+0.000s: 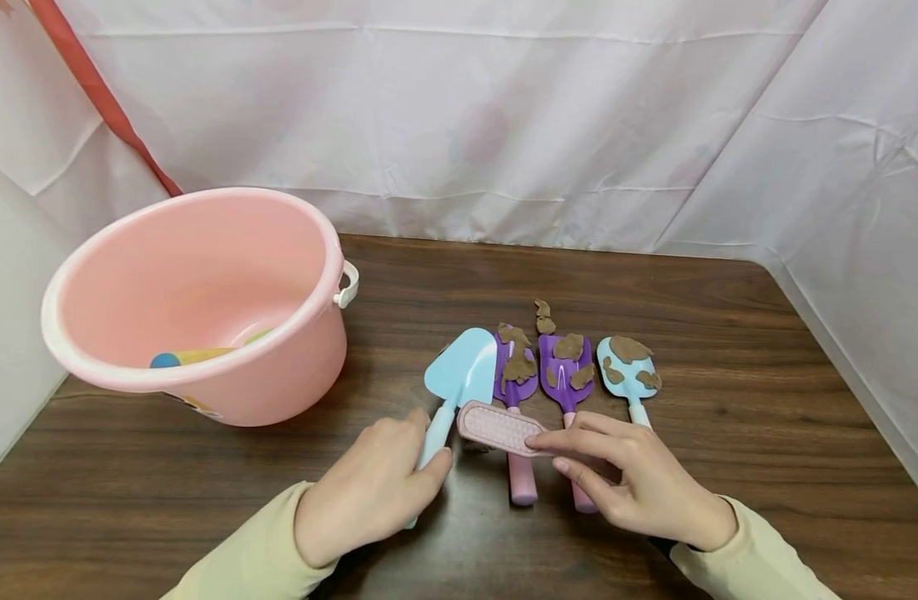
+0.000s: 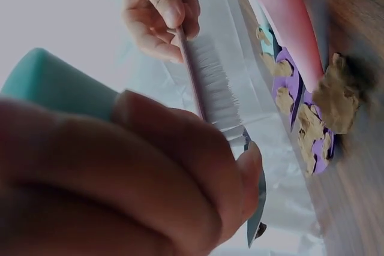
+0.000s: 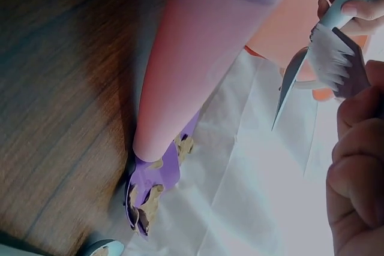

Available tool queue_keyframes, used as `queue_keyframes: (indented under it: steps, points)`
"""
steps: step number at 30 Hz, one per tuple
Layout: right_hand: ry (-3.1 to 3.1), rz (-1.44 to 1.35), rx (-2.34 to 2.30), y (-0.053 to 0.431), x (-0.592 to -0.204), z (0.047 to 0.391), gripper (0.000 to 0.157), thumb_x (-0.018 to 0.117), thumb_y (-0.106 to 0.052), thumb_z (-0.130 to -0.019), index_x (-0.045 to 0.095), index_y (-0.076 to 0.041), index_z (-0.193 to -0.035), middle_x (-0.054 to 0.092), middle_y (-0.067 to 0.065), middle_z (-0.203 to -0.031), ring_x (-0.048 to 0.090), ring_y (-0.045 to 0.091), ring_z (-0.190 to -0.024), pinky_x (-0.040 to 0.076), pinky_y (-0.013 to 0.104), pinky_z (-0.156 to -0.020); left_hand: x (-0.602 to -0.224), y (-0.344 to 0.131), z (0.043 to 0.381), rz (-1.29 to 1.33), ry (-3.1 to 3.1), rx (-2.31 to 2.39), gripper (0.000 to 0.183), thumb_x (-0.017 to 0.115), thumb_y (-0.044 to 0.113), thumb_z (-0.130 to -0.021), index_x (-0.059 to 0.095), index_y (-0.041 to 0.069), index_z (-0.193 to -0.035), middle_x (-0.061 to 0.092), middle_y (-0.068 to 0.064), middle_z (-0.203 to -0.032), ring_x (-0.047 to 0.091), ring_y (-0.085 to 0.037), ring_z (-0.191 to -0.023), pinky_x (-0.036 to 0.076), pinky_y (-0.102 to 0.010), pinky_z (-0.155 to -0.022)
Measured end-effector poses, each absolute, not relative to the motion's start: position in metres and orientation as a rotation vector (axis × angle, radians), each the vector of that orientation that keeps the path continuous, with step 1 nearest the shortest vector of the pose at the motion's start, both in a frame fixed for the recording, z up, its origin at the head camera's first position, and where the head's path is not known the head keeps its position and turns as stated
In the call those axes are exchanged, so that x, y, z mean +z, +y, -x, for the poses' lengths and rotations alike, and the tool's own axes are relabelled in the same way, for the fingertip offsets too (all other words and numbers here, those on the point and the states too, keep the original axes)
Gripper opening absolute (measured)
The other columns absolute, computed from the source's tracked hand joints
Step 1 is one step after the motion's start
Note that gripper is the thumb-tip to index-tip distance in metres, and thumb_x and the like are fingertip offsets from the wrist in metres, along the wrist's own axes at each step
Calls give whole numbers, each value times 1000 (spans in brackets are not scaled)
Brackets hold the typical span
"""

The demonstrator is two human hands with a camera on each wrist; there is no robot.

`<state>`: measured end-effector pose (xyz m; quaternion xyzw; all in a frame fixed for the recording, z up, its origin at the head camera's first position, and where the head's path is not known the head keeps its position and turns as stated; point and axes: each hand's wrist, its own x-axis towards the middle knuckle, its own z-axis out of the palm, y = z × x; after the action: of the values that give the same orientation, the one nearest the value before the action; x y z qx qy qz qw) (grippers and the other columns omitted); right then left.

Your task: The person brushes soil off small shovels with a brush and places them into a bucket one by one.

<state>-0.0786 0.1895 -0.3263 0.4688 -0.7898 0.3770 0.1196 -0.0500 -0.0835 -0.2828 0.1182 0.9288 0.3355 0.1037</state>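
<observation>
- table of dark brown wood grain (image 1: 398,292)
- round pink plastic bucket (image 1: 301,367), at the table's left
- light blue plastic trowel (image 1: 462,367), raised above the table, the left hand (image 1: 368,475) curling its fingers round the handle
- two purple plastic shovels (image 1: 567,398) with pink handles, beside one light blue rounded shovel (image 1: 629,375), right of the trowel
- pink oblong brush (image 1: 496,427) with white bristles, pinched by the right hand's (image 1: 639,475) thumb and fingers, bristles at the trowel's neck
- flat brown clay flakes (image 1: 519,364) on the three shovels' blades
</observation>
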Motion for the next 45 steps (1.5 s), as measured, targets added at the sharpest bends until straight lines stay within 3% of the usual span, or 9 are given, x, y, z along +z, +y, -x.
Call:
queue_keyframes:
  steps: [4,8,11,15,25,38,45]
  points:
    - [-2316,-1358,1093,190,-326,78,34,67,-3,-85,66,-14,-117,60,-12,-93,43,-5,-69,38,8,-62,-283,-84,50,-349,2750,987,15,55,15,-87,47,10,-75,47,1,-56,46,-9,-47,36,-25,-43]
    - [-2417,-1235,1099,190,-327,79,39,66,1,-84,63,-13,-120,66,-6,-104,57,0,-83,44,10,-74,-283,-85,49,-330,2747,995,15,55,15,-87,47,10,-76,47,1,-56,45,-9,-47,36,-25,-43]
    - [-2506,-1100,1160,191,-327,82,39,62,4,-87,60,-13,-122,65,-8,-86,57,-2,-73,44,11,-67,-283,-84,48,-322,2737,1006,15,54,15,-87,47,10,-75,47,1,-55,45,-9,-46,36,-25,-42]
    - [-2555,-988,1205,193,-329,85,36,55,5,-91,59,-14,-122,52,-12,-67,41,-6,-54,37,14,-49,-282,-83,47,-326,2737,1006,16,54,16,-87,46,11,-74,47,1,-55,43,-10,-45,35,-25,-42]
    - [-2647,-878,1173,194,-331,89,23,50,-1,-96,62,-11,-113,57,-13,-73,46,-3,-58,42,19,-54,-279,-82,46,-332,2771,987,15,54,16,-87,46,11,-76,46,1,-55,43,-10,-47,35,-25,-43]
    - [-2793,-1014,1517,181,-331,90,16,44,-11,-101,60,-11,-99,53,-9,-63,40,-4,-45,38,20,-40,-277,-78,45,-375,2754,1030,15,54,16,-88,46,12,-76,46,3,-54,43,-8,-47,35,-24,-43]
    - [-2838,-1112,1850,168,-328,90,22,39,-20,-103,55,-6,-95,53,8,-59,42,-3,-37,38,22,-32,-273,-76,42,-465,2683,1075,9,54,18,-90,50,12,-84,48,5,-57,45,-4,-48,38,-23,-44]
